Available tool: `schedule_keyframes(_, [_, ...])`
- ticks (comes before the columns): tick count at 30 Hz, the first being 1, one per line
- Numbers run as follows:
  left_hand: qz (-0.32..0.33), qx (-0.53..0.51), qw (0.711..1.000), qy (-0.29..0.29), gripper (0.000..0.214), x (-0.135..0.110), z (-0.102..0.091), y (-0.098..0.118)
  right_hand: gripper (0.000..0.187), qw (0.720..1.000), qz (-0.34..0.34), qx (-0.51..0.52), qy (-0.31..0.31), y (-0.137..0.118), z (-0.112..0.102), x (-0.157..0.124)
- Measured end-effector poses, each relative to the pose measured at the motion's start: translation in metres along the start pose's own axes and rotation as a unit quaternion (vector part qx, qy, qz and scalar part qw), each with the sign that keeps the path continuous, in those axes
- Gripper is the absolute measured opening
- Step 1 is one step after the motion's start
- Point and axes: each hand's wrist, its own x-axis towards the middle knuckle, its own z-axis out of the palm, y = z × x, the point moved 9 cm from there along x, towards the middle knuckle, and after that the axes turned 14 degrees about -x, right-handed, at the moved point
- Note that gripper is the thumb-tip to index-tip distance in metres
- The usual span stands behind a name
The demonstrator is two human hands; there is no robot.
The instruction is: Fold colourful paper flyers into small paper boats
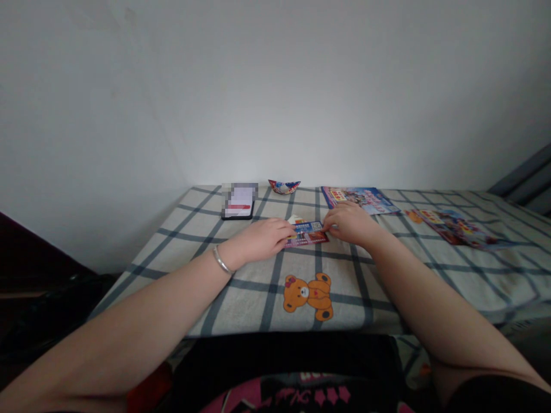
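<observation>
Printed paper (306,236) — blue above red.

Both my arms reach forward over the desk (249,298) and angle inward. My left forearm (150,307) slants across the near left corner, bare, its wrist (235,255) nearly in line with it. My left grip (267,238) is held low between the near and far edges – back upward, fingers together, bent and pointing toward the right edge, thumb hidden. My right forearm (434,289), also bare, crosses the near edge from the other side. My right grip (348,222) curls inward, knuckles raised – thumb and fingertips drawn together, facing my left fingertips with a small gap between.
</observation>
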Motion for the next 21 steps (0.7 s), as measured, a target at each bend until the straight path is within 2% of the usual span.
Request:
schedule_keyframes(6, [0.012,0.000,1.000,0.003,0.031,-0.002,0.001,0.000,0.022,1.000,0.018,-0.025,-0.001,0.013,0.002,-0.005])
schedule_keyframes(10, [0.006,0.023,1.000,0.004,0.039,-0.003,0.006,-0.003,0.024,0.998,0.054,-0.016,0.028,0.015,-0.003,-0.002])
schedule_keyframes(14, [-0.022,0.046,0.999,-0.006,0.047,-0.003,0.010,-0.009,0.028,0.997,0.016,0.019,0.072,-0.011,-0.008,0.005])
schedule_keyframes(16, [-0.032,0.051,0.998,-0.013,0.048,-0.003,0.011,-0.010,0.030,0.997,-0.015,0.035,0.068,-0.027,-0.005,0.009])
schedule_keyframes(21, [-0.036,0.051,0.998,-0.013,0.046,-0.002,0.011,-0.010,0.029,0.997,0.006,0.045,0.059,-0.036,-0.003,0.016])
